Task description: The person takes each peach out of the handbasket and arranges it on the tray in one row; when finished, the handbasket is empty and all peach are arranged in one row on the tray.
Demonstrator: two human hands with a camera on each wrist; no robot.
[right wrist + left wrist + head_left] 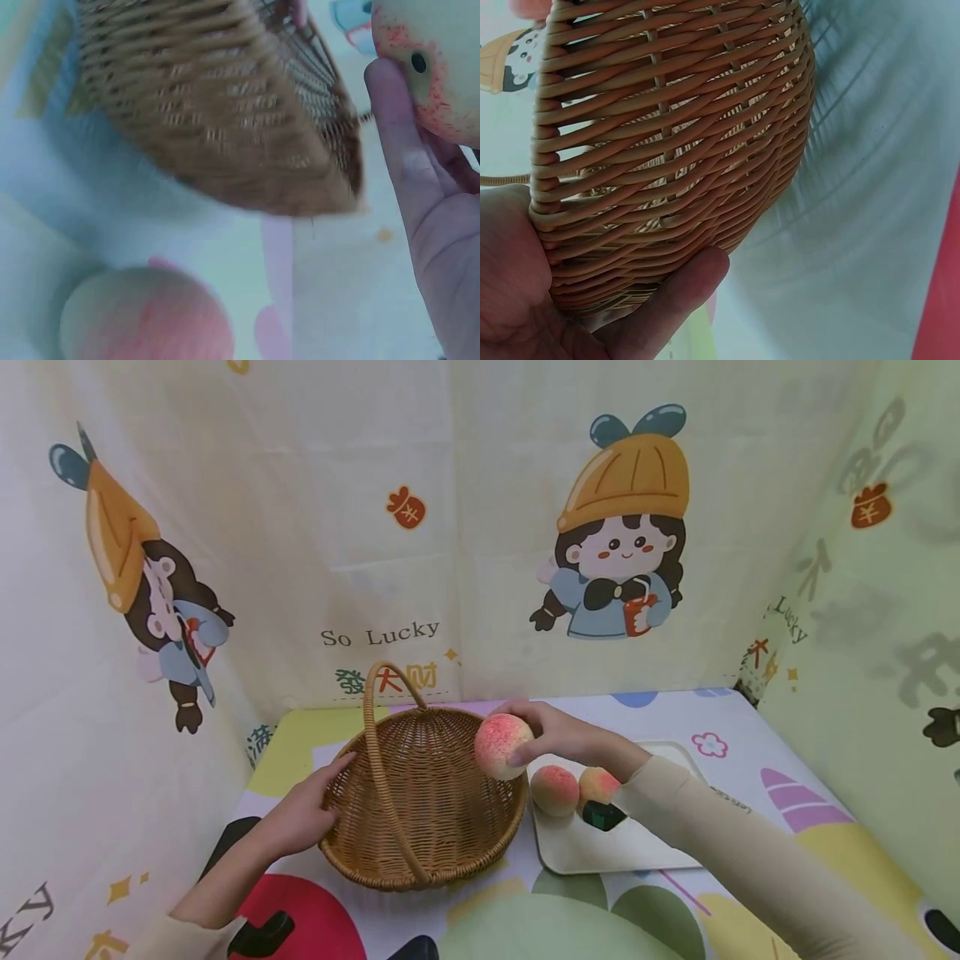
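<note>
My right hand [551, 731] holds a pink-and-cream peach [501, 747] at the right rim of a brown wicker basket [450, 793]. In the right wrist view, the thumb and fingers lie around that peach [442, 82], which has a small dark spot. My left hand [303, 806] grips the basket's left side, and the left wrist view has its fingers against the woven wall [675, 142]. The basket's arched handle [378, 768] stands up, and its visible inside holds nothing. Two more peaches, one whole [555, 790] and one partly hidden [597, 785], lie on a white tray [577, 856].
The tray stands just right of the basket, partly covered by the right forearm. A patterned cloth [675, 914] covers the table. Printed curtains [495, 527] close off the back and both sides. A black object [416, 948] pokes in at the bottom edge.
</note>
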